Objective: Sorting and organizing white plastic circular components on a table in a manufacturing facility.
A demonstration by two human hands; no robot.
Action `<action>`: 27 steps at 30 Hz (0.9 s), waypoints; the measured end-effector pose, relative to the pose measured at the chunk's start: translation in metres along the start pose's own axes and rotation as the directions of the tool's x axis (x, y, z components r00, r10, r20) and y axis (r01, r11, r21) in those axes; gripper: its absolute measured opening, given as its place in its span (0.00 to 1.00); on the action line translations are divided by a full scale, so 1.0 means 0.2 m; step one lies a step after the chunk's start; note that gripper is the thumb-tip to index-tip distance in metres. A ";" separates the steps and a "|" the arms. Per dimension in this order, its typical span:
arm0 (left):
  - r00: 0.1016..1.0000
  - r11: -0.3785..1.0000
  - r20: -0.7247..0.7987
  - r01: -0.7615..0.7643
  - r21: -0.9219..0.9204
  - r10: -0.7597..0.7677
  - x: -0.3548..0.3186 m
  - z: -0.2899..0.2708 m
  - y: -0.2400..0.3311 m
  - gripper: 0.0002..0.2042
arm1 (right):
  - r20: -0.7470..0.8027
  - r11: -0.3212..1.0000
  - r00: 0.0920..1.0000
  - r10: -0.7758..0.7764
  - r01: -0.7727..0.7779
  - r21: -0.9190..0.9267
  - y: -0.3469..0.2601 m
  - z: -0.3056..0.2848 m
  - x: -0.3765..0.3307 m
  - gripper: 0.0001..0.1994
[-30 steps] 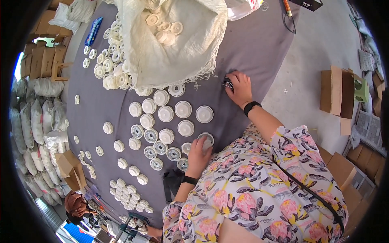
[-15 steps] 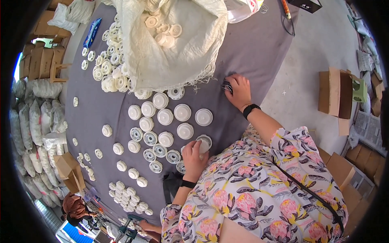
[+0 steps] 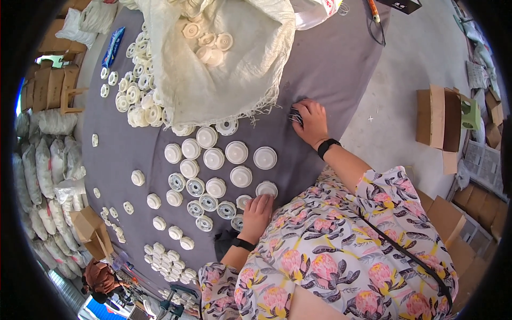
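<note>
Near the front of the cloth-covered table my left hand has its fingers curled downward. Its fingertips meet the lower edge of a white round cap, and another white cap shows beside them. What lies beneath the fingers is hidden. Farther up and to the right, my right hand rests on the cloth, fingers closed round a small black bundle with thin pale lines. Left of my hands stand loose rows of white domed caps and grey-ringed discs.
A woven sack with several cream discs lies across the far side, next to a heap of white rings. Small white caps cluster at the lower left. An open carton stands on the floor at right; another person is at lower left.
My left hand has drawn back toward me from the nearest disc, where a white cap now sits in full view. My right hand stays on the black bundle. The view has shifted slightly.
</note>
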State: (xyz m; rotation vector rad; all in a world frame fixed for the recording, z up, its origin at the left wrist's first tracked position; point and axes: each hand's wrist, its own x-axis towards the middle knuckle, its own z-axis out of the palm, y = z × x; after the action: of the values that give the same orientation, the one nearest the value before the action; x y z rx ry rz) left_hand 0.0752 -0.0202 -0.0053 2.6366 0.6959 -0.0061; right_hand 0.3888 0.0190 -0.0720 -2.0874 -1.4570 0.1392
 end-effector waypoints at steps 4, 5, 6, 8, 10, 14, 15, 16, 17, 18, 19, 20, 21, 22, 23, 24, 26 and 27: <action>0.995 0.998 0.087 -0.058 0.015 0.056 -0.03 -0.04 -0.04 0.21 | 0.004 0.999 1.000 0.030 -0.030 0.026 -0.01 -0.01 0.00 0.23; 0.984 0.993 0.175 -0.016 -0.121 0.037 0.04 -0.11 -0.05 0.20 | 0.035 0.998 0.998 0.054 -0.056 0.037 0.00 -0.01 -0.01 0.23; 0.995 0.967 0.095 0.015 -0.253 0.009 0.12 -0.19 -0.07 0.19 | 0.027 0.998 0.999 0.045 -0.046 0.053 0.01 0.00 -0.01 0.23; 0.997 0.927 -0.075 -0.003 -0.375 -0.028 0.31 -0.32 -0.15 0.18 | 0.024 0.998 0.999 0.032 -0.033 0.051 0.00 0.00 -0.01 0.23; 0.961 0.940 -0.267 -0.030 -0.341 -0.066 0.56 -0.47 -0.28 0.16 | 0.023 0.999 0.999 0.030 -0.031 0.044 0.01 -0.02 -0.02 0.23; 0.874 0.961 -0.477 -0.042 -0.273 -0.097 1.12 -0.67 -0.55 0.17 | 0.016 1.000 1.000 0.015 -0.015 0.025 0.01 -0.04 -0.02 0.23; 0.875 0.959 -0.468 -0.013 -0.285 -0.127 1.24 -0.68 -0.61 0.19 | 0.020 1.000 1.000 0.004 -0.004 0.030 0.01 -0.05 -0.01 0.22; 0.871 0.963 -0.460 0.051 -0.263 -0.172 1.36 -0.65 -0.66 0.22 | 0.016 1.000 1.000 0.019 -0.019 0.018 0.02 -0.04 -0.02 0.22; 0.862 0.964 -0.455 0.125 -0.234 -0.222 1.44 -0.63 -0.71 0.24 | 0.018 1.000 1.000 0.003 -0.003 0.013 0.01 -0.04 -0.01 0.23; 0.866 0.964 -0.450 0.120 -0.238 -0.219 1.52 -0.62 -0.80 0.24 | 0.024 1.000 1.000 -0.014 0.014 0.006 0.00 -0.03 -0.01 0.25; 0.863 0.943 -0.404 0.208 -0.260 -0.302 1.58 -0.61 -0.90 0.26 | 0.028 1.000 1.000 -0.004 0.004 -0.003 -0.01 -0.03 -0.01 0.25; 0.850 0.913 -0.356 0.302 -0.274 -0.388 1.60 -0.59 -0.99 0.28 | 0.024 1.000 1.000 -0.012 0.011 0.009 -0.02 -0.02 0.00 0.25; 0.854 0.911 -0.345 0.301 -0.283 -0.390 1.61 -0.56 -1.06 0.28 | 0.022 1.000 1.000 -0.018 0.018 0.016 -0.02 -0.02 0.00 0.25; 0.887 0.925 -0.282 0.316 -0.210 -0.366 1.62 -0.54 -1.08 0.28 | 0.032 1.000 0.999 -0.007 0.006 0.007 -0.01 -0.02 0.00 0.25; 0.911 0.935 -0.217 0.327 -0.134 -0.350 1.61 -0.52 -1.10 0.29 | 0.032 1.000 0.999 -0.003 0.003 0.006 -0.01 -0.01 0.00 0.25; 0.923 0.946 -0.225 0.283 -0.156 -0.313 1.58 -0.51 -1.13 0.27 | 0.034 1.000 0.999 -0.006 0.005 0.009 -0.01 0.00 0.01 0.25; 0.952 0.963 -0.150 0.258 -0.075 -0.267 1.54 -0.57 -1.01 0.26 | 0.065 1.000 0.998 0.026 -0.026 0.000 0.01 -0.01 0.00 0.25; 0.973 0.976 -0.086 0.218 0.017 -0.216 1.50 -0.57 -0.96 0.25 | 0.075 0.999 0.996 0.046 -0.046 -0.004 0.02 -0.02 0.00 0.25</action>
State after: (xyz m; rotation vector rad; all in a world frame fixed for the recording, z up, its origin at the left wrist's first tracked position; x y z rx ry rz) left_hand 0.2345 0.3181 -0.0076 2.5837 1.0161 0.0328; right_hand 0.3935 0.0166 -0.0706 -2.1388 -1.4540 0.2369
